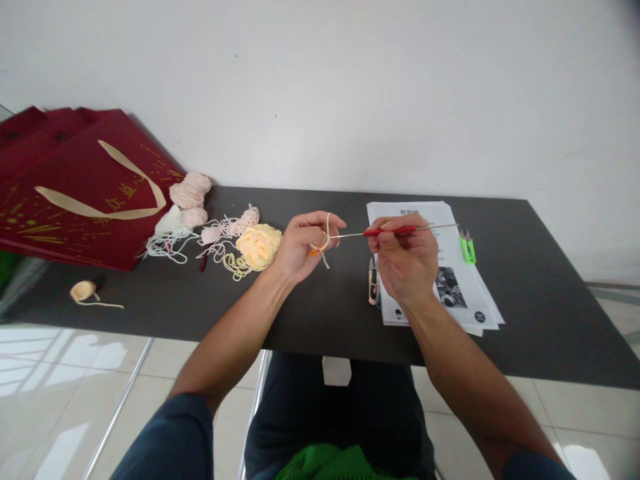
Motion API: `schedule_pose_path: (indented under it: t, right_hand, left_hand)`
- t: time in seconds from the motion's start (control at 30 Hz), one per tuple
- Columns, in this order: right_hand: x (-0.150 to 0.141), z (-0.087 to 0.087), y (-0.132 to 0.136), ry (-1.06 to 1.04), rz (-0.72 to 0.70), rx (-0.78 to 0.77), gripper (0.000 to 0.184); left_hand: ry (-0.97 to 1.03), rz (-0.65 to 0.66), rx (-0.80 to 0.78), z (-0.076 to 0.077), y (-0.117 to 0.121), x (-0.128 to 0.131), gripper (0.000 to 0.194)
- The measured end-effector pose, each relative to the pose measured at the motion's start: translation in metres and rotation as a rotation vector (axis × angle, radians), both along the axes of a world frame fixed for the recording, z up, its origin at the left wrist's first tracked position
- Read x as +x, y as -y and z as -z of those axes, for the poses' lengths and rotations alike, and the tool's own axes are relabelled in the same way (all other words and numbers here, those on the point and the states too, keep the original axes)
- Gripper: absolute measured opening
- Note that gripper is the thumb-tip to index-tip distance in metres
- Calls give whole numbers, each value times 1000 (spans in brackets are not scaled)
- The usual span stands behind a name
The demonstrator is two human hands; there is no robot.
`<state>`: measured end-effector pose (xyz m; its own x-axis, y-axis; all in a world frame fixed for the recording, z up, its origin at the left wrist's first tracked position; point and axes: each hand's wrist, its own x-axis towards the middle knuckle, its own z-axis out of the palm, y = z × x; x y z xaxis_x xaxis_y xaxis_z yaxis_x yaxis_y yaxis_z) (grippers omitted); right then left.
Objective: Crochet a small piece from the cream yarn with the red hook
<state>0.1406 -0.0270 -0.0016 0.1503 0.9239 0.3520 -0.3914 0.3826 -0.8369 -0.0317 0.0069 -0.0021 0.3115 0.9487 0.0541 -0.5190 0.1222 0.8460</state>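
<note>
In my right hand (pixel 407 257) is a crochet hook (pixel 395 231) with a red grip, its thin metal shaft pointing left. My left hand (pixel 305 245) is closed on pale yellow yarn (pixel 327 241), which loops over a raised finger and leaves a short tail hanging below. The hook's tip reaches the yarn at the left fingers; whether it has caught a strand is too small to tell. A small orange piece (pixel 315 252) shows at the left fingertips. Just left of that hand lies a ball of yellow yarn (pixel 260 247).
Pink yarn (pixel 190 191) and white yarn (pixel 171 223) lie by a dark red bag (pixel 90 193). A small cream crocheted piece (pixel 83 291) sits at the table's left. Printed sheets (pixel 450 293) lie under my right hand, with green thread snips (pixel 467 248) on them. A wall stands behind the table.
</note>
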Motion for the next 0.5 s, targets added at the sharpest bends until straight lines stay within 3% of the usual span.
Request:
schedule_pose_path:
  t: [0.33, 0.5]
  right_hand:
    - [1, 1, 1, 26, 24, 2, 22]
    - [4, 0, -4, -88, -95, -97, 22]
  left_hand:
    - [62, 126, -117, -5, -2, -3, 29]
    - [11, 51, -22, -1, -2, -6, 23]
